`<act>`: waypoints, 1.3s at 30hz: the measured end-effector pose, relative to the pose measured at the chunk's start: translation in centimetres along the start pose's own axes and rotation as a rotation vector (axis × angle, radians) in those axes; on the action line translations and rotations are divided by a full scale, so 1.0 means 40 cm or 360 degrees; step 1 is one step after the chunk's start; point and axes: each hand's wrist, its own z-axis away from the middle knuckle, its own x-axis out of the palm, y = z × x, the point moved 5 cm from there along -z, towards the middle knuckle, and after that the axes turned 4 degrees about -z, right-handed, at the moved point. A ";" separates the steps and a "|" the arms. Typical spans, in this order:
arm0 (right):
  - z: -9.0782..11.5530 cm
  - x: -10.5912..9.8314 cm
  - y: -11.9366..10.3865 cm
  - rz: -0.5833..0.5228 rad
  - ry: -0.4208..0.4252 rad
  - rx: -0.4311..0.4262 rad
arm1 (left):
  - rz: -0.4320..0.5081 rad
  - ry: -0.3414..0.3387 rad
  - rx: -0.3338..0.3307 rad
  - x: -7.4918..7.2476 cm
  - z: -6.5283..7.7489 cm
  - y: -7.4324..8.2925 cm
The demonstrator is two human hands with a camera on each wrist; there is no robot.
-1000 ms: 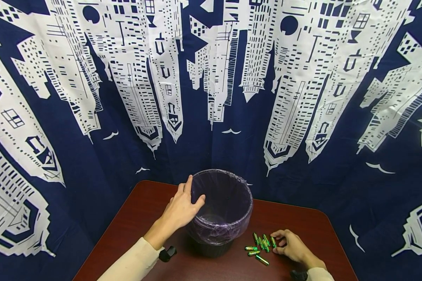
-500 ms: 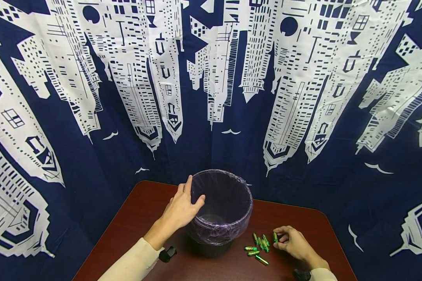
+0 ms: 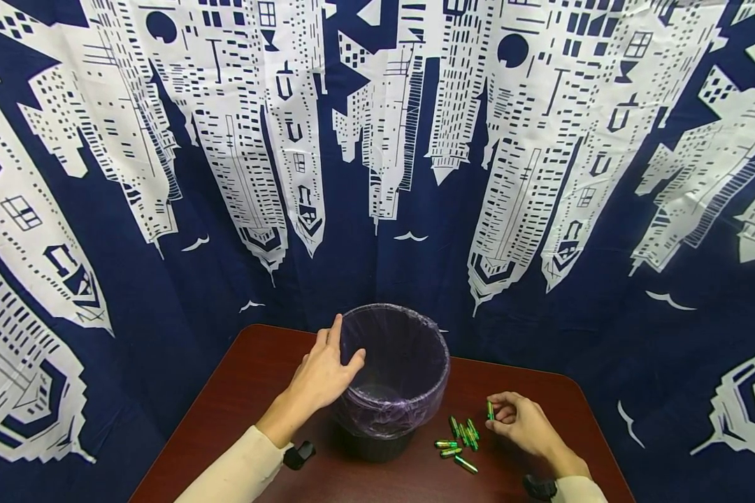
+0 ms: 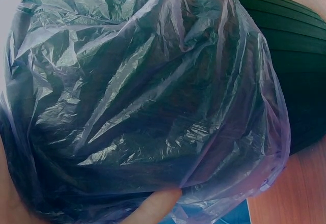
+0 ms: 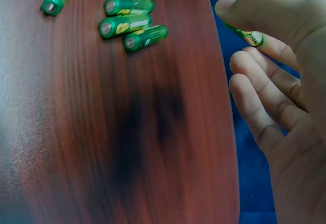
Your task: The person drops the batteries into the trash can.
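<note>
A dark trash bin [image 3: 380, 446] lined with a thin purplish plastic bag [image 3: 393, 419] stands on the table. Against its left rim rests my left hand [image 3: 323, 374], fingers extended and thumb over the edge; a fingertip touches the bag [image 4: 153, 96] in the left wrist view. Right of the bin, my right hand [image 3: 525, 423] pinches a green battery [image 3: 490, 410] between thumb and fingers, lifted off the table. The right wrist view shows that held battery [image 5: 252, 37] partly covered by the thumb. Several more green batteries [image 3: 465, 433] lie in a loose group between bin and right hand.
The reddish-brown wooden table [image 3: 245, 391] has rounded far corners. Right behind it hangs a navy curtain [image 3: 352, 272] printed with white buildings. One battery [image 3: 465, 464] lies slightly nearer the front than the others.
My right hand has picked up one battery from the right side of the group and raised it slightly away from the others. The left hand stays on the bin.
</note>
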 end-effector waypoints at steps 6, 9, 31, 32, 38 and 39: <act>0.003 -0.015 -0.043 0.0004 0.0024 -0.0059 | -0.0011 -0.0009 -0.0006 0.002 0.000 -0.002; 0.004 -0.026 -0.070 0.0019 0.0045 -0.0096 | -0.0008 -0.0014 -0.0007 0.000 0.000 0.001; -0.029 -0.088 -0.275 0.0013 0.0164 -0.0552 | -0.0018 0.0001 0.0003 0.001 0.001 0.000; -0.029 -0.091 -0.285 0.0020 0.0172 -0.0573 | -0.0016 -0.0003 0.0000 0.002 0.002 0.001; -0.038 -0.116 -0.344 0.0078 0.0242 -0.0697 | -0.0002 -0.0010 -0.0004 0.005 0.001 0.002; -0.040 -0.119 -0.354 0.0088 0.0249 -0.0717 | -0.0003 -0.0007 -0.0002 0.004 0.001 0.002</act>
